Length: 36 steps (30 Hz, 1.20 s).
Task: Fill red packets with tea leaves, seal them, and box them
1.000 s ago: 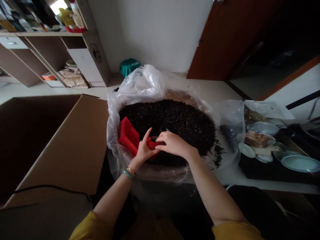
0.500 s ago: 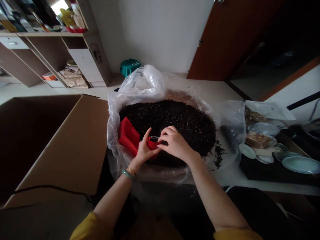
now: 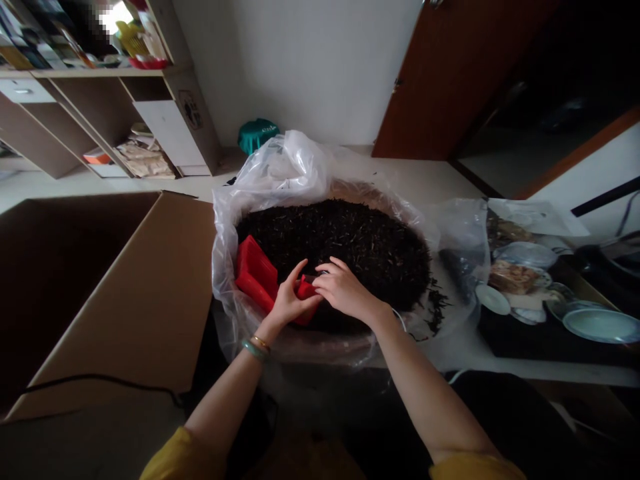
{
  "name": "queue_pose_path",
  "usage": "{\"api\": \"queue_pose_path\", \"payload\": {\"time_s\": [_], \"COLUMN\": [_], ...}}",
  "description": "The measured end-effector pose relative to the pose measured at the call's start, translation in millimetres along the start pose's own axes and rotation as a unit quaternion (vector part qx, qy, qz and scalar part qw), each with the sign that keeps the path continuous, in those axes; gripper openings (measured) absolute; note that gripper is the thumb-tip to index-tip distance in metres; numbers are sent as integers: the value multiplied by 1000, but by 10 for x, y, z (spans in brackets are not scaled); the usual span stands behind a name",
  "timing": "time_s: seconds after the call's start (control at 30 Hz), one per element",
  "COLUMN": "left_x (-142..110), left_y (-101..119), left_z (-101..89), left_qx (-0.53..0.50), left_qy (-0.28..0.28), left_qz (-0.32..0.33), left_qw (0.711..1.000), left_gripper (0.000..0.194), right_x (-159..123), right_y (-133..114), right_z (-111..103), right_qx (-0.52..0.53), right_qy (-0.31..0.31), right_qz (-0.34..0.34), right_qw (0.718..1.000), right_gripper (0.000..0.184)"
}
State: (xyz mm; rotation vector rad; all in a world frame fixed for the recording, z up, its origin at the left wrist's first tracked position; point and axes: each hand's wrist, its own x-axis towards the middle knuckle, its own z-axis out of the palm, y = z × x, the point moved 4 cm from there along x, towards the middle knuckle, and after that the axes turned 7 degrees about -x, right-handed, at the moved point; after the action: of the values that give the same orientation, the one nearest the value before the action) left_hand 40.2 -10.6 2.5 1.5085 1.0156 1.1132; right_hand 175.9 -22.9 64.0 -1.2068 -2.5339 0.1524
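A big clear plastic bag holds a heap of dark loose tea leaves. At its near left edge my left hand grips a small red box, tilted over the leaves. My right hand rests on the box's open side, fingers curled and pressing tea into it. A red lid lies against the bag's left wall, just beside my left hand.
A large open cardboard box stands to the left, a black cable across its flap. On the right a dark tray carries plates and bowls. Spilled tea lies beside the bag. Shelves, a teal bag and a brown door are behind.
My right hand has shifted slightly left and down over the box, fingers curling in more. The left hand and the red box have stayed almost in place.
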Motion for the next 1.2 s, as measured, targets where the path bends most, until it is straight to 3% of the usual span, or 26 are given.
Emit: {"api": "queue_pose_path", "payload": {"time_s": [0.1, 0.23, 0.37, 0.57, 0.73, 1.03, 1.2], "left_x": [24, 42, 37, 22, 35, 48, 57], "left_y": [-11, -57, -104, -129, -83, -55, -64], "left_z": [8, -9, -23, -11, -27, -40, -38], "left_qx": [-57, -123, -186, -212, -196, -176, -184], "left_qy": [-10, 22, 55, 48, 63, 79, 73], "left_qz": [-39, -91, -135, -157, -118, -103, -113], "left_qw": [998, 988, 972, 963, 971, 976, 974], "left_gripper": [44, 47, 51, 51, 50, 40, 34], "right_x": [-5, -2, -45, -68, -100, -134, -143], "right_y": [70, 147, 222, 259, 247, 148, 215], "right_z": [-13, 43, 154, 282, 326, 334, 356], "right_qx": [42, 148, 241, 317, 335, 283, 352], "right_qy": [10, 60, 161, 125, 182, 260, 234], "right_qz": [30, 104, 201, 249, 306, 282, 274], "right_qw": [999, 982, 936, 907, 872, 879, 864], "right_gripper": [18, 22, 37, 21, 35, 18, 19]}}
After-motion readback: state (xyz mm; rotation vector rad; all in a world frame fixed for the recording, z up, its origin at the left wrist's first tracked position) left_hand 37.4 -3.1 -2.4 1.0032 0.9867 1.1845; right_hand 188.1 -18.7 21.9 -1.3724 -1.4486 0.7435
